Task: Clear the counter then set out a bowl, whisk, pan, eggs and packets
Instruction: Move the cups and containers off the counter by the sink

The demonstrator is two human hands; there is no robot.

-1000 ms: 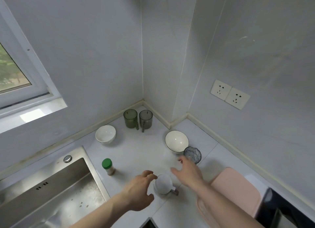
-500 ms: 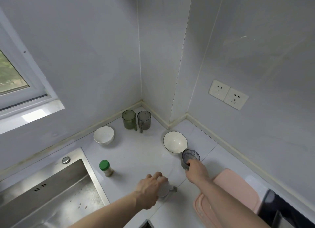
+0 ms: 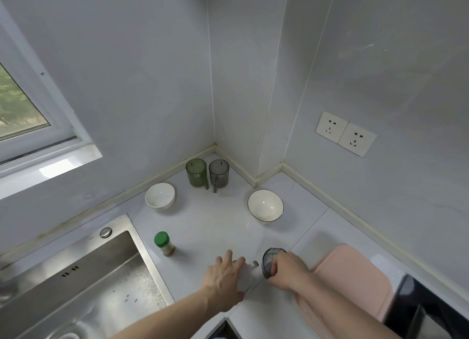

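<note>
Left hand (image 3: 224, 280) grips white mug (image 3: 245, 275), right hand (image 3: 289, 272) grips grey glass (image 3: 270, 261), near counter (image 3: 215, 227) front edge; touching, they could clink or slip.

Surface: white counter (image 3: 215, 227), meeting two walls at the far corner.
Far corner: green cup (image 3: 196, 172) and grey cup (image 3: 219, 173), side by side.
Middle: two white bowls (image 3: 160, 196) (image 3: 265, 205).
Left: green-capped jar (image 3: 164, 243) near the sink (image 3: 76, 283).
Right: pink board (image 3: 355, 280).
</note>
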